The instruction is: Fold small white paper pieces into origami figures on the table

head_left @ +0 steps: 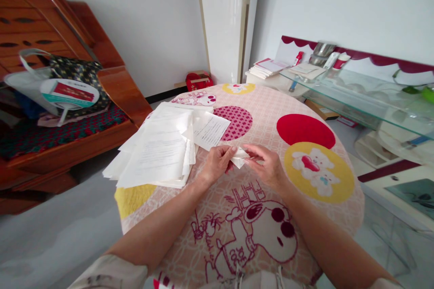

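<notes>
Forearms [162, 223] over table edge [357, 205], fingers [259, 150] pinching paper [239, 160]

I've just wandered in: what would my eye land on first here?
Probably the pink cloth across the middle, with its bold red spot toward the right. Near the centre, the person's left hand and right hand hold a small folded paper just above it, with a spread of white sheets to their left. The reddish wooden bench at the far left stands out too.
</notes>
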The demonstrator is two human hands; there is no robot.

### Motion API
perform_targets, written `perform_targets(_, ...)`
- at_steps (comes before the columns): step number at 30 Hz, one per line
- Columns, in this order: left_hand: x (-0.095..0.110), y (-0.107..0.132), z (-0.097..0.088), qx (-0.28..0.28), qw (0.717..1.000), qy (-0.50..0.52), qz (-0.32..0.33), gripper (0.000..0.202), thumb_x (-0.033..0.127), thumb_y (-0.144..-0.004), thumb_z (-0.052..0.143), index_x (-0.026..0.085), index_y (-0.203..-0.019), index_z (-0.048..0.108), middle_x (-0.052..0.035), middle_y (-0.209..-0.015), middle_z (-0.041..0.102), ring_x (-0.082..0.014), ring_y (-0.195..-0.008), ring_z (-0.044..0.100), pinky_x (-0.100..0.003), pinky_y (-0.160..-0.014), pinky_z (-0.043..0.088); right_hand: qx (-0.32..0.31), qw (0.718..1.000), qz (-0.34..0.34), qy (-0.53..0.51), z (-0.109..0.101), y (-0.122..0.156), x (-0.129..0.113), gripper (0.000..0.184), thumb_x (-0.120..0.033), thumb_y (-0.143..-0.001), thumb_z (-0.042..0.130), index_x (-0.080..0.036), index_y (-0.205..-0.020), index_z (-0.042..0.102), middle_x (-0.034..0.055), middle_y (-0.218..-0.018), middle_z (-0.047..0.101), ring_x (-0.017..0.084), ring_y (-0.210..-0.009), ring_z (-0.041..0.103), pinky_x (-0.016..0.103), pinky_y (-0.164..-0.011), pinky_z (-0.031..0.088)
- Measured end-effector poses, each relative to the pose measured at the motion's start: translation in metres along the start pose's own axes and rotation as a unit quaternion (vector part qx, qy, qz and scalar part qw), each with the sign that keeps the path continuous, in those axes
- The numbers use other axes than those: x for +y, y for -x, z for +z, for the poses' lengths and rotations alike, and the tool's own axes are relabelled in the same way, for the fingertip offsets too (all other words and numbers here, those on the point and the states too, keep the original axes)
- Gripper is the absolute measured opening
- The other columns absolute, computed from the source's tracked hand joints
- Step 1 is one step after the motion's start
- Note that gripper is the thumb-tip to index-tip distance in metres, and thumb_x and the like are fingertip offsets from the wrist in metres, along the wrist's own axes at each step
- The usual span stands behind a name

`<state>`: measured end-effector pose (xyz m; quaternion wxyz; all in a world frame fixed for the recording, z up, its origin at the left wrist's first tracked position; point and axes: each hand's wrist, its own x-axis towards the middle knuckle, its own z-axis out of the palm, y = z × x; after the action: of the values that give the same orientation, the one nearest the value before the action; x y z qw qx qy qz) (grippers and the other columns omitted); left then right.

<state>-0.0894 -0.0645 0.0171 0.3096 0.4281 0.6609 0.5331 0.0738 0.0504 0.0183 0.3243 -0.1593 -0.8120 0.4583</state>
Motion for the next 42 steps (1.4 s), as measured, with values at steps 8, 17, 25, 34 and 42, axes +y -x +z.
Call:
perform_targets(8, 0.005, 0.002, 0.003, 0.044, 0.991, -0.123, 0.013, 0.05, 0.044, -0.1, 0.047, 0.017, -0.06, 0.058, 0.0019, -0.048, 0.055, -0.0108, -0.046, 0.05, -0.023, -0.052, 0.036, 0.048, 0.972, -0.171, 0.153, 0.004, 0.001, -0.003, 0.014, -0.018, -0.095, 0.062, -0.021, -0.096, 0.076, 0.0066, -0.087, 0.072, 0.019, -0.08, 0.068, 0.03, -0.071, 0.056)
perform_targets(17, 0.007, 0.001, 0.0, 0.053, 0.984, -0.15, 0.079, 0.028, 0.03, -0.096, 0.057, 0.016, -0.073, 0.067, -0.0003, -0.067, 0.068, -0.0121, -0.062, 0.058, -0.023, -0.059, 0.041, -0.003, 0.978, -0.137, 0.159, 0.004, 0.001, 0.008, 0.021, -0.012, -0.093, 0.059, -0.019, -0.078, 0.071, 0.0038, -0.077, 0.066, 0.016, -0.072, 0.061, 0.029, -0.067, 0.047)
perform_targets(25, 0.005, 0.004, 0.001, -0.006, 0.969, -0.184, 0.166, 0.008, 0.016, -0.086, 0.069, 0.017, -0.089, 0.076, -0.0018, -0.081, 0.074, -0.0113, -0.065, 0.061, -0.023, -0.063, 0.048, -0.057, 0.974, -0.091, 0.201, 0.005, 0.0, 0.014, 0.02, -0.007, -0.09, 0.059, -0.017, -0.077, 0.071, 0.0042, -0.076, 0.064, 0.017, -0.073, 0.06, 0.028, -0.067, 0.042)
perform_targets(34, 0.0, 0.002, 0.001, -0.017, 0.954, -0.252, 0.163, 0.006, 0.014, -0.087, 0.067, 0.017, -0.085, 0.072, -0.0014, -0.079, 0.072, -0.0122, -0.067, 0.062, -0.024, -0.064, 0.046, -0.079, 0.975, -0.072, 0.196, 0.008, 0.0, 0.019, 0.021, -0.005, -0.089, 0.06, -0.017, -0.08, 0.074, 0.0059, -0.079, 0.067, 0.019, -0.076, 0.063, 0.029, -0.07, 0.044)
perform_targets(42, 0.005, 0.0, -0.003, -0.023, 0.964, -0.238, 0.114, 0.008, 0.011, -0.083, 0.068, 0.016, -0.078, 0.071, -0.0004, -0.073, 0.071, -0.0119, -0.065, 0.062, -0.023, -0.062, 0.044, -0.078, 0.975, -0.066, 0.196, 0.009, -0.001, 0.02, 0.02, -0.006, -0.088, 0.06, -0.018, -0.076, 0.071, 0.0048, -0.077, 0.067, 0.018, -0.073, 0.061, 0.028, -0.069, 0.043)
